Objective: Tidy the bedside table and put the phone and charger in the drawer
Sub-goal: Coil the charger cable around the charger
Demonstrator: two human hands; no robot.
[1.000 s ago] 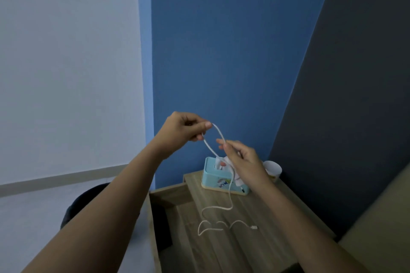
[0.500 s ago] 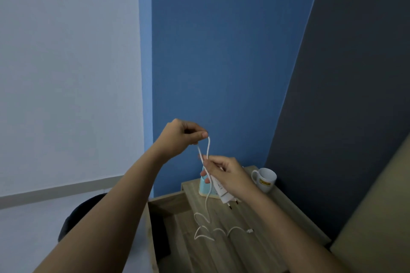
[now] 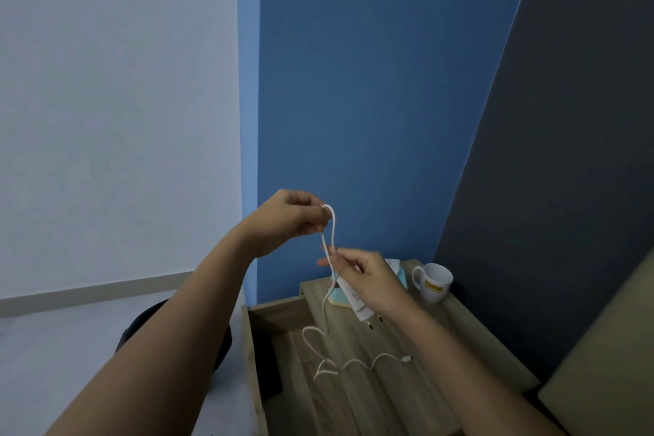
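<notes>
Left hand (image 3: 290,219): closed in a pinch, thumb against forefinger, on the top bend of the thin white charger cable (image 3: 333,226). It was raised above the table, which kept the loop taut and open.

Right hand (image 3: 368,276): lower and to the right. Its fingers curled round the white rectangular charger plug (image 3: 358,304), prongs pointing down and out below the palm. Thumb and forefinger also pinched the two cable strands where they met. Judgement: one hand anchored the plug and gathered turns while the other drew out loop length, so the cable was being coiled for storage.

Slack: the rest of the cable dropped from the right hand and lay in loose curves on the wood-grain bedside table (image 3: 467,340), ending near the right in the small free connector (image 3: 405,359). Several turns appeared left to take up.

Far side of the table: a light blue tissue box (image 3: 402,278), partly hidden behind the right hand, and just to its right a white ceramic mug with a yellow label (image 3: 433,281), handle to the left.

Left of the table: the wooden drawer (image 3: 252,347) stood pulled open, its interior dark. A dark shape lay inside; whether that was the phone could not be told. The charger was not yet in the drawer.
</notes>
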